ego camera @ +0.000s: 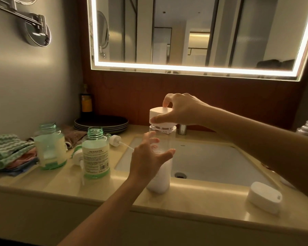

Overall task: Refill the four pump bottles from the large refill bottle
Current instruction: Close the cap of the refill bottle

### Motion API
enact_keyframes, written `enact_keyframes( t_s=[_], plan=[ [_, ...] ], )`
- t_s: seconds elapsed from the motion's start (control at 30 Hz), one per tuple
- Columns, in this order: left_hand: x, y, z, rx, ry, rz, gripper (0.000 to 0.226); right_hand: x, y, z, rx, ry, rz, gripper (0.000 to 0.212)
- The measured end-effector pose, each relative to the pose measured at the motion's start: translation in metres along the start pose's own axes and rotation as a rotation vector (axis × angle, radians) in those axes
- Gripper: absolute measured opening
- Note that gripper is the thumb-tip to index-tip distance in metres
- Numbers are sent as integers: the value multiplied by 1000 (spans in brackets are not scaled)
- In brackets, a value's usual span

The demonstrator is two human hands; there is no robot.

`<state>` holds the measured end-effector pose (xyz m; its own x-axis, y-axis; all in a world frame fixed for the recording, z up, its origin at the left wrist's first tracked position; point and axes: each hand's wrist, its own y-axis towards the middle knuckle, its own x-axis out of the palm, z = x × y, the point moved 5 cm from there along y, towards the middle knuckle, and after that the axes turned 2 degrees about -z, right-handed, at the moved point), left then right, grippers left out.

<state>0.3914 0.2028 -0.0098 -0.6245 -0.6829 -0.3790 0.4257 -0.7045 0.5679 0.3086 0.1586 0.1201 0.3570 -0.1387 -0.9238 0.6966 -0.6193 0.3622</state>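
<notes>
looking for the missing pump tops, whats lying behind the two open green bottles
Two white pump heads lie on the counter behind them. The bottles cover part of the nearer one.

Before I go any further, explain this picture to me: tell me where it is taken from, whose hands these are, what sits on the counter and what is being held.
This is one picture from a camera worn on a person's head, looking forward and down at a bathroom counter with a sink below a lit mirror. There is no machine; a person works with bare hands. The right hand grips the white cap on top of a clear tall bottle standing at the sink's front edge. The left hand is spread open against the bottle's side, fingers not closed. To the left stand two green-tinted bottles with their tops off, and their white pumps lie beside them. Behind are folded cloths and stacked dark plates. A white oval case lies at the right.
</notes>
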Motion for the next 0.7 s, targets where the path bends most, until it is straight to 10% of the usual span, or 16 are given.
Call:
enact_keyframes(
  t_s=[0.3,0.7],
  plan=[
    [0,1,-1,-5,-11,-1,78,-3,0,-1,-7,195,-370,66],
    [0,1,-2,-4,-16,2,78,-6,2,-3,-33,116,-300,66]
  ],
)
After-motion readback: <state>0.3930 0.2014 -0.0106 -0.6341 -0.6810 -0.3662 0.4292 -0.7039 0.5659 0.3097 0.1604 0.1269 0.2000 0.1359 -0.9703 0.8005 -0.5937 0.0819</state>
